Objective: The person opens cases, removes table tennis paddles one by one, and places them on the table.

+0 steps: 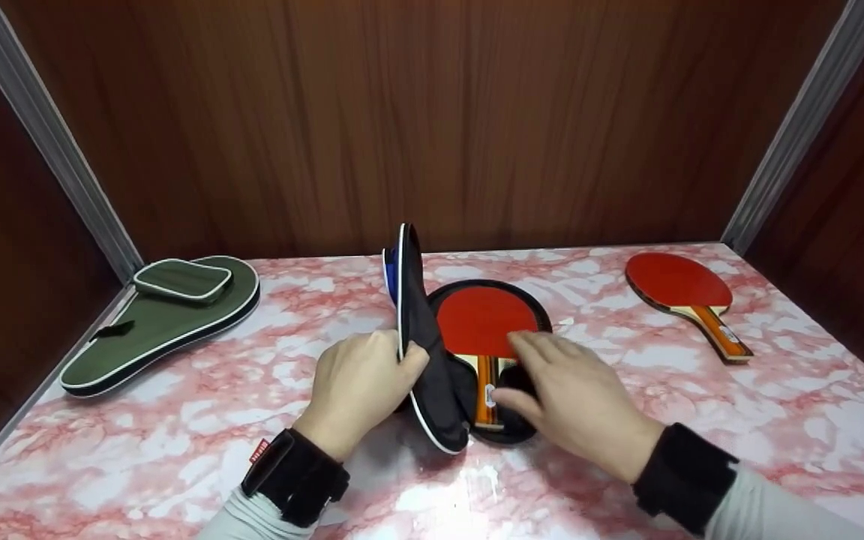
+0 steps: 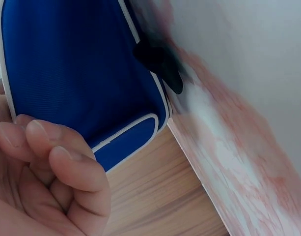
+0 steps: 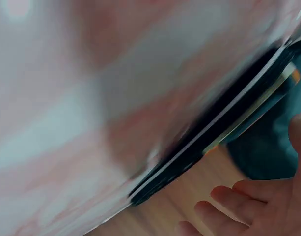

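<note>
Blue case [image 1: 432, 352], unzipped, mid-table [image 1: 627, 420]: left hand [image 1: 357, 386] pinches its raised lid upright by the piped edge, fingers [image 2: 67, 167] curled. Paddle [image 1: 481, 330] lies in the open lower half just right of that grip, red face up. Right hand [image 1: 567, 397] rests on the paddle's handle end, fingers straight and loosely spread. Green case [image 1: 154, 322] far left of the grip, zipped; second paddle [image 1: 683, 292] far right.

Raised case lid [image 1: 409, 300] blocks the centre; green case [image 1: 158, 322] occupies the left, spare paddle [image 1: 683, 292] the upper right. Bare tabletop [image 1: 702, 420] lies at lower right and between them.
</note>
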{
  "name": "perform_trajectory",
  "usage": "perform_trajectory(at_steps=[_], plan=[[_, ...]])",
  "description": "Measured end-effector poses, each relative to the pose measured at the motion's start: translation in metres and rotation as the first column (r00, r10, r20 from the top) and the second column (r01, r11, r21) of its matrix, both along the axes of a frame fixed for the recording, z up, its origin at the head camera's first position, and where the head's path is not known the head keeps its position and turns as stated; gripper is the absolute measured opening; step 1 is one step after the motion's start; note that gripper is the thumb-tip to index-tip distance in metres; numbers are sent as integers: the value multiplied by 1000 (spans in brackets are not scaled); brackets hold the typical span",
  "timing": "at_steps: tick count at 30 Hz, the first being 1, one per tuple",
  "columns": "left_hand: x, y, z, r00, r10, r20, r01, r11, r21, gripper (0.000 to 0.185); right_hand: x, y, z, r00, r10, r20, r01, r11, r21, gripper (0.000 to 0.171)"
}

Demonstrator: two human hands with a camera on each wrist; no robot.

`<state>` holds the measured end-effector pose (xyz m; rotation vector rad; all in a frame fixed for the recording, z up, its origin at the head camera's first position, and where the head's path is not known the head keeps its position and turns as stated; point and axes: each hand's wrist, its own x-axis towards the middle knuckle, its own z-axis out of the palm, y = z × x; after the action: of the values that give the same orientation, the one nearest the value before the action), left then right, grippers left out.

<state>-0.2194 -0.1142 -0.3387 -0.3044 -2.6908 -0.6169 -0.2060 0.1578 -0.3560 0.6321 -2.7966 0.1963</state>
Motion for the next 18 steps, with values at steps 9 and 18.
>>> perform_trajectory(at_steps=[9,18], plan=[[0,0,1,1000,-2,19,2,1000,5,41,2,-27,2,988,18,-155,-3,995,95,65],[-1,0,1,1000,-6,26,6,1000,10,41,-7,-35,-7,978,17,-209,9,992,125,69]])
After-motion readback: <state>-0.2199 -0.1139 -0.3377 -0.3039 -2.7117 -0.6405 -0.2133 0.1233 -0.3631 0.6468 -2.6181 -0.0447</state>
